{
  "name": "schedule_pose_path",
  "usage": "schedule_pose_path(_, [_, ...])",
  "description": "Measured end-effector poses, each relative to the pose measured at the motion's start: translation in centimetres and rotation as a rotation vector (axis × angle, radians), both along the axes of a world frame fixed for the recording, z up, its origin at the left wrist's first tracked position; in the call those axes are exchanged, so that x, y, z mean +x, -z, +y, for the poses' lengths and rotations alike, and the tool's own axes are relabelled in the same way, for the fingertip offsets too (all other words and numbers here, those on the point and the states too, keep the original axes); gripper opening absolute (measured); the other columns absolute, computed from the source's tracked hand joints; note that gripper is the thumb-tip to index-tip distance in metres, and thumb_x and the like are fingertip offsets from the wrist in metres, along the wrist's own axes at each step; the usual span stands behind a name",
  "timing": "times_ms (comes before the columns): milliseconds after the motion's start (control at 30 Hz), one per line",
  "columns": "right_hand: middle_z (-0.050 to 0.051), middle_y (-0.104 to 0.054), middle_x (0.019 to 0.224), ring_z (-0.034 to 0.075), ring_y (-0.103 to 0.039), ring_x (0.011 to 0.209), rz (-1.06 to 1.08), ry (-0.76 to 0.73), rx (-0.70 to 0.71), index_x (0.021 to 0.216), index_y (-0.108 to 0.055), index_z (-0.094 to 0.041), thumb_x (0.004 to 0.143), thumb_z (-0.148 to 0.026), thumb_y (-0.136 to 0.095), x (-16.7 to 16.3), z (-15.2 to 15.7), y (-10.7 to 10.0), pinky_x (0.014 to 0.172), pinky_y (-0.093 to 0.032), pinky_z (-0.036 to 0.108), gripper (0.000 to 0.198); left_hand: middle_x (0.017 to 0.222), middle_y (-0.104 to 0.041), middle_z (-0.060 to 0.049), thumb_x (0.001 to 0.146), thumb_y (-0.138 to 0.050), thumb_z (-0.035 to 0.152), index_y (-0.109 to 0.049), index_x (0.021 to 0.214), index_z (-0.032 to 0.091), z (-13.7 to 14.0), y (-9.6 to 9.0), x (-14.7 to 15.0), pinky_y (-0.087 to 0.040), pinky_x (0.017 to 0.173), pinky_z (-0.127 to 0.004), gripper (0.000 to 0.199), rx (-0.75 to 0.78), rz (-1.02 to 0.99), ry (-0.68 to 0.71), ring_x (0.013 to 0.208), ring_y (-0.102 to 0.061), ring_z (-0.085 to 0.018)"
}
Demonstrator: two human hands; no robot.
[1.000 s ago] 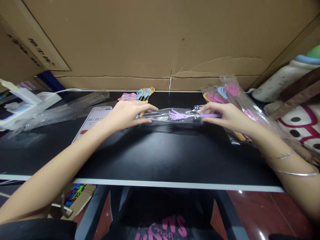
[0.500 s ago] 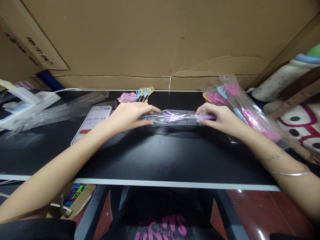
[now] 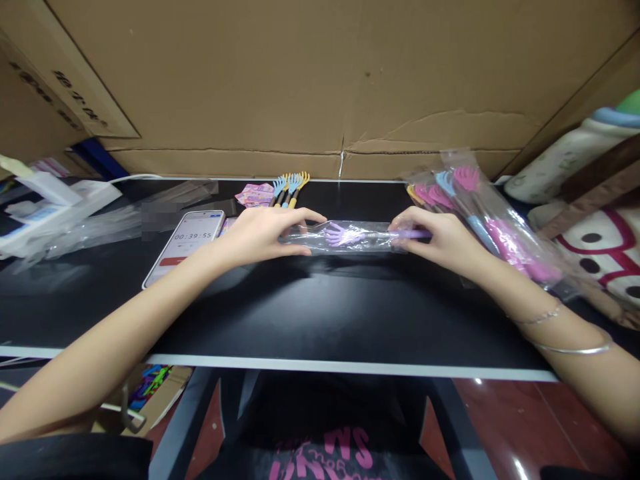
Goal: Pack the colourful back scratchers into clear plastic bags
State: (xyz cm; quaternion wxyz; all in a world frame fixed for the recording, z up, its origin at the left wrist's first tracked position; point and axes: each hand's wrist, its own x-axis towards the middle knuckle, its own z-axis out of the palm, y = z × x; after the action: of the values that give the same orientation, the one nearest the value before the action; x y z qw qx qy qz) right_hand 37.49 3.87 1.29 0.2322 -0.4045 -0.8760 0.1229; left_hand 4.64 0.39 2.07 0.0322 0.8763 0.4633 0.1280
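Purple back scratcher (image 3: 345,235) sits between both hands, long axis running about 9 to 3 o'clock, claw inside a clear sleeve (image 3: 363,249). Right hand (image 3: 437,235) has the handle pinched at 3; left hand (image 3: 263,233), nearer the claw, grips the sleeve at 9, fingers slightly parted.

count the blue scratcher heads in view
3: one blue head and a second blue head beyond the left hand, a third blue head amid clear plastic at right. Others may be hidden.
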Motion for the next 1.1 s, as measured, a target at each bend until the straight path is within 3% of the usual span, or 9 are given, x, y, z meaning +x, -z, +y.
schedule_pose_path(200, [0.002, -0.074, 0.088, 0.019, -0.068, 0.072, -0.016, -0.019, 0.067, 0.088, -0.063, -0.024, 0.083, -0.036, -0.061, -0.2, -0.3, 0.4, 0.067, -0.048, 0.029, 0.013, 0.099, -0.074, 0.003, 0.096, -0.047, 0.051, -0.055, 0.134, 0.032, -0.1, 0.1, 0.3, -0.034, 0.066, -0.022, 0.043, -0.084, -0.018, -0.013, 0.082, -0.066, -0.016])
schedule_pose_path(633, [-0.002, -0.073, 0.082, 0.016, -0.067, 0.068, -0.038, -0.076, 0.260, 0.090, -0.064, -0.025, 0.087, -0.028, -0.063, -0.2, -0.3, 1.4, 0.062, -0.045, 0.026, 0.005, 0.089, -0.073, 0.004, 0.092, -0.053, 0.049, -0.061, 0.127, 0.029, -0.2, 0.5, 0.8, -0.034, 0.063, -0.022, 0.041, -0.158, -0.114, 0.009, 0.074, -0.064, -0.014])
schedule_pose_path(800, [-0.001, -0.073, 0.084, 0.016, -0.067, 0.069, -0.031, -0.081, 0.256, 0.093, -0.063, -0.025, 0.087, -0.030, -0.065, 0.0, -0.1, 1.9, 0.062, -0.046, 0.026, 0.008, 0.090, -0.073, 0.004, 0.092, -0.055, 0.050, -0.060, 0.128, 0.030, -0.2, 0.8, 0.8, -0.034, 0.063, -0.022, 0.042, -0.150, -0.133, -0.008, 0.072, -0.062, -0.013])
schedule_pose_path(1100, [-0.001, -0.073, 0.080, 0.017, -0.066, 0.067, -0.089, -0.026, 0.391, 0.092, -0.062, -0.025, 0.088, -0.027, -0.064, -0.7, -0.5, 2.0, 0.064, -0.044, 0.027, 0.005, 0.087, -0.072, 0.003, 0.091, -0.058, 0.050, -0.062, 0.125, 0.030, -0.1, 1.3, 1.0, -0.034, 0.062, -0.022, 0.040, -0.068, -0.101, -0.043, 0.075, -0.065, -0.015])
